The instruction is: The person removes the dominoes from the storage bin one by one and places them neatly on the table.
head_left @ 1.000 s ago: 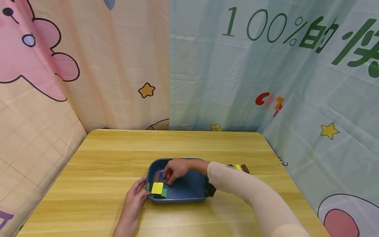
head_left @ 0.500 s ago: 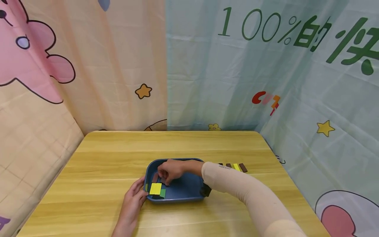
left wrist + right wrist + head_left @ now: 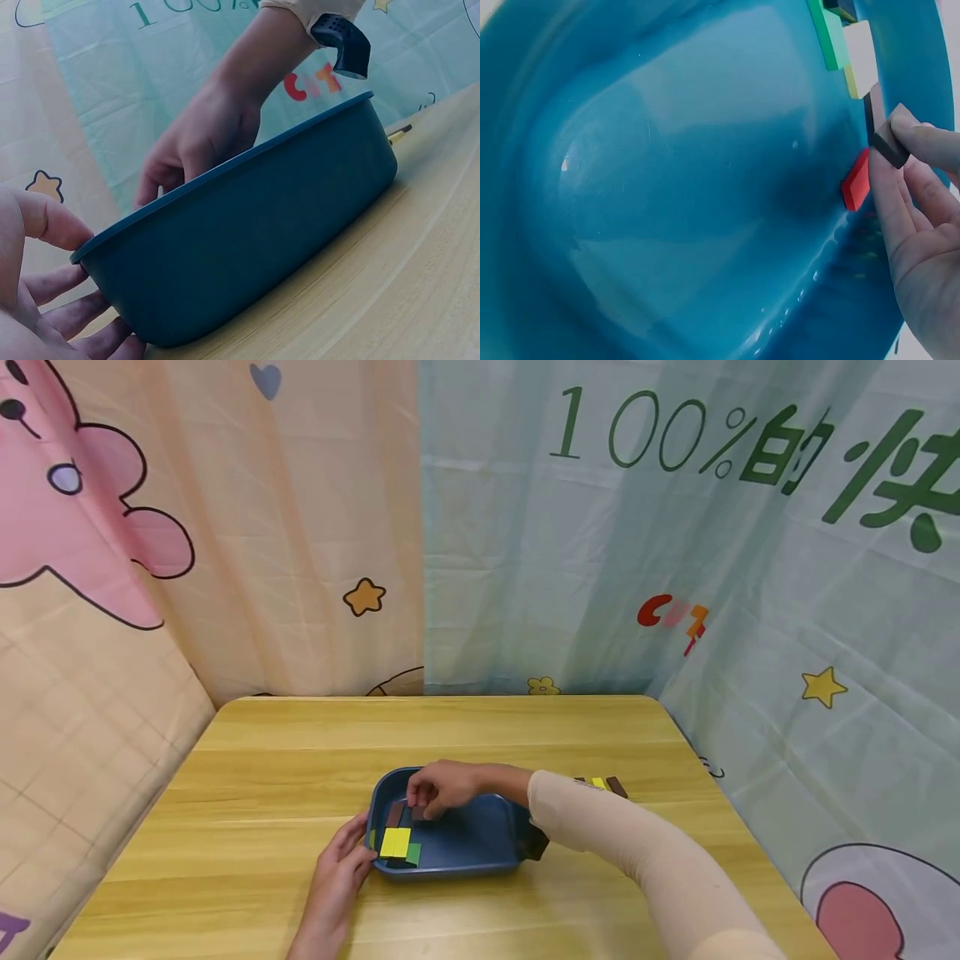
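A blue plastic basin (image 3: 472, 839) stands on the table. My left hand (image 3: 339, 868) holds its left end, thumb at the rim and fingers against the outer wall. Reaching inside, my right hand (image 3: 450, 785) pinches a small dark brown block (image 3: 892, 142) between thumb and fingers, near the basin's wall. Beside the held piece lies another brown block (image 3: 394, 814). In front of that are yellow blocks (image 3: 395, 842) side by side and a green block (image 3: 413, 854). The right wrist view also shows a red block (image 3: 857, 180) below the held one.
On the table past the basin's right end, partly behind my right sleeve (image 3: 637, 843), lie a yellow block (image 3: 597, 782) and a brown block (image 3: 617, 787). A black device (image 3: 345, 49) is on my right wrist. Printed curtains (image 3: 525, 568) surround the table.
My right hand has shifted slightly toward the basin's far wall with the brown block, which is now level with the other brown block. The left hand keeps its place.
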Motion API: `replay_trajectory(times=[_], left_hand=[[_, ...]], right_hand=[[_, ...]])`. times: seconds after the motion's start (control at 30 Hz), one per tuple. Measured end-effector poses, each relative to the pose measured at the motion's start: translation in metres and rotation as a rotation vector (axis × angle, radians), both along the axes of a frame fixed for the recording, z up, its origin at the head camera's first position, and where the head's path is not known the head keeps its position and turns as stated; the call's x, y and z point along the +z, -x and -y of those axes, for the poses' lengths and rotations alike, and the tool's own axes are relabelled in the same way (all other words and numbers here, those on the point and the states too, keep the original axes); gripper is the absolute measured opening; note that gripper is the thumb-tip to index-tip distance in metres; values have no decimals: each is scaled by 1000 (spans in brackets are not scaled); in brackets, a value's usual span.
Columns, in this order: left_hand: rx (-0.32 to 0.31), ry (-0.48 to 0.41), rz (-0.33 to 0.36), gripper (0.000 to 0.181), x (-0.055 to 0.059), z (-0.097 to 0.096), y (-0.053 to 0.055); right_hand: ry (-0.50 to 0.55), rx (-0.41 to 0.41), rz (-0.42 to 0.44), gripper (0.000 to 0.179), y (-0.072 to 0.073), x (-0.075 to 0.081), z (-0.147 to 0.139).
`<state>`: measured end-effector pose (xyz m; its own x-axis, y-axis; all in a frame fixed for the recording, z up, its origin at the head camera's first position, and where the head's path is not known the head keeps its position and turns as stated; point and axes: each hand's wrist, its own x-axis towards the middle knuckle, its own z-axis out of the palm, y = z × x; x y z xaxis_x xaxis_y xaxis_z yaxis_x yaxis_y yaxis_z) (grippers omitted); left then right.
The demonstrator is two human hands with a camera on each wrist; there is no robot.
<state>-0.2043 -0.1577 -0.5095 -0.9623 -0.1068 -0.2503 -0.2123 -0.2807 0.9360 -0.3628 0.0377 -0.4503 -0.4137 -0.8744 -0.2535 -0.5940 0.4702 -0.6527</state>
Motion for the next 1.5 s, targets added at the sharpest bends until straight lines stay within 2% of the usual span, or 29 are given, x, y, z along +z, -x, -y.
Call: replay_trajectory(times=[0.1,0.43,0.87,1.17,1.5], left_hand=[[-1,7,2,62,0,1,1],[-1,-1,13,63,0,0,1],[3,5,-2,64,1,-3,-1],[9,6,7,64,2,-2,0],[4,2,-13,64,1,0,-2]], right_hand=[[27,-31,35,20,-1,4,-5],[77,-149,49,20,-3,9,-28],[112,-252,78,20,-6,18,-60],[190,-336,119,20,-5,26,-85],[252,-399,111,16,-3,34,-118]])
